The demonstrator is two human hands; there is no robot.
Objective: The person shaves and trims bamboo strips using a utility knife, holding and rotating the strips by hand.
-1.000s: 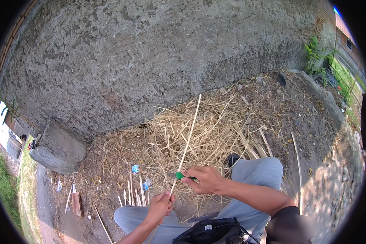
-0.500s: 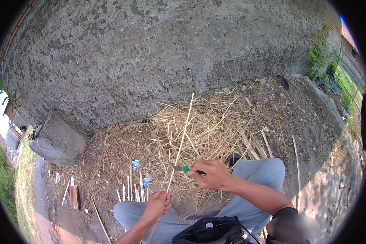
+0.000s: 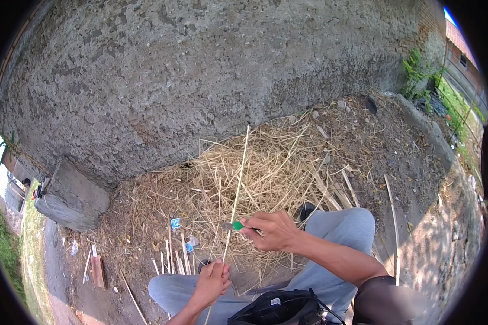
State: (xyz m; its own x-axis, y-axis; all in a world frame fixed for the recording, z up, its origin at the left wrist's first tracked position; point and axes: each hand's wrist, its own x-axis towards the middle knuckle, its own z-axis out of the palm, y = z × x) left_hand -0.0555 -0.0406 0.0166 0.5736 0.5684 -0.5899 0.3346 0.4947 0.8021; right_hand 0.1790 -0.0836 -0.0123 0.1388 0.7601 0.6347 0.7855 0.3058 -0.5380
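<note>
A long, thin pale strip, apparently bamboo [image 3: 239, 181], slants from the lower edge up toward the wall. My left hand [image 3: 211, 283] is closed around its lower part, above my lap. My right hand [image 3: 271, 230] grips a small knife with a green handle [image 3: 237, 225]. The knife's short blade [image 3: 227, 226] lies at the strip, a little above my left hand; its exact contact is too small to make out. Beneath the strip spreads a heap of straw-coloured shavings [image 3: 265, 162].
A rough grey wall [image 3: 200, 70] rises ahead, with a concrete block [image 3: 76, 195] at its left foot. Several cut strips [image 3: 171, 257] lie by my left knee, near a blue packet [image 3: 175, 223]. A black bag [image 3: 276, 309] rests at my lap. Another strip [image 3: 393, 227] lies right.
My right hand and the knife have shifted slightly left, so the green handle is closer to the strip. The left hand still grips the strip. The whole view has turned a little.
</note>
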